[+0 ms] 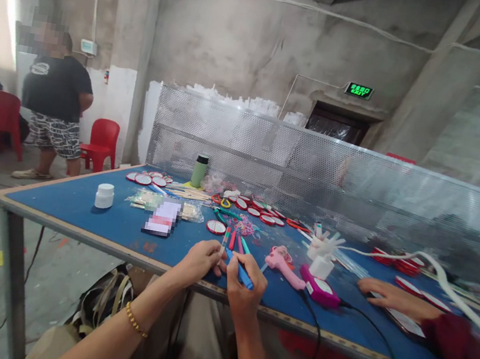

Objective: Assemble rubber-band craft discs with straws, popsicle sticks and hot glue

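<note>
My left hand (202, 258) is closed on a thin flat stick (225, 240), pale with red and green colouring near its upper end. In my right hand (248, 285) a blue marker (244, 275) is gripped like a pen, its tip close to the stick. Both hands are together at the table's front edge. Just beyond them lie a red marker (232, 240), a pink marker (240, 244) and a green marker (245, 245). A round red-rimmed disc (215, 226) rests behind my left hand. My fingers partly hide the lower stick.
On the blue table (77, 206) are a white jar (104, 196), a phone (163, 217), a green bottle (199, 171), scissors (221, 201) and a pink glue gun (287, 268). A purple box (319, 287) trails a cable. At right, another person's hand (387, 292) touches a phone.
</note>
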Demonstrator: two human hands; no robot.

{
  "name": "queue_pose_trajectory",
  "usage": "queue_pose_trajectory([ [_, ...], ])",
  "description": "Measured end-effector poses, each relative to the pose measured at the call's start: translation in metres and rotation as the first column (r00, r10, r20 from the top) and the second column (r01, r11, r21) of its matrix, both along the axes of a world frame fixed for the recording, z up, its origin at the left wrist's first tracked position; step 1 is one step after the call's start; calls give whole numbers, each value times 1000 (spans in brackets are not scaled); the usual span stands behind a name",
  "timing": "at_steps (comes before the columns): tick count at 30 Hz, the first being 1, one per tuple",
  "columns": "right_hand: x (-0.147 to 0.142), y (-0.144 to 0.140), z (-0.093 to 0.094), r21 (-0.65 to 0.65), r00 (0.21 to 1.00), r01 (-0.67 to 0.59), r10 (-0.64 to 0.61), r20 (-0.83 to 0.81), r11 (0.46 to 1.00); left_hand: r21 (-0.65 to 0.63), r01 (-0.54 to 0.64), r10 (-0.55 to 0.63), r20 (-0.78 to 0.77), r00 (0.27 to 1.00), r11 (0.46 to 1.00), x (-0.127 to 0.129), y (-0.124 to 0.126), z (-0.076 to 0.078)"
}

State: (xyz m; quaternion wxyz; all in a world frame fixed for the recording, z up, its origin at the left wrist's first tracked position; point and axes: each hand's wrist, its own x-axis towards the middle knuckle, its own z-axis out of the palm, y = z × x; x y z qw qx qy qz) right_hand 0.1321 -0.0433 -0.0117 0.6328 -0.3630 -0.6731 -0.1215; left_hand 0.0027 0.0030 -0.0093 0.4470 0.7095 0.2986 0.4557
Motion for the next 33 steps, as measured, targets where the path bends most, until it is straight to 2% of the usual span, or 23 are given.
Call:
queue_pose_trajectory([
  [33,1,2,1,-25,1000,21,-20,22,999,82,-37,41,-49,998,996,0,2,-3],
])
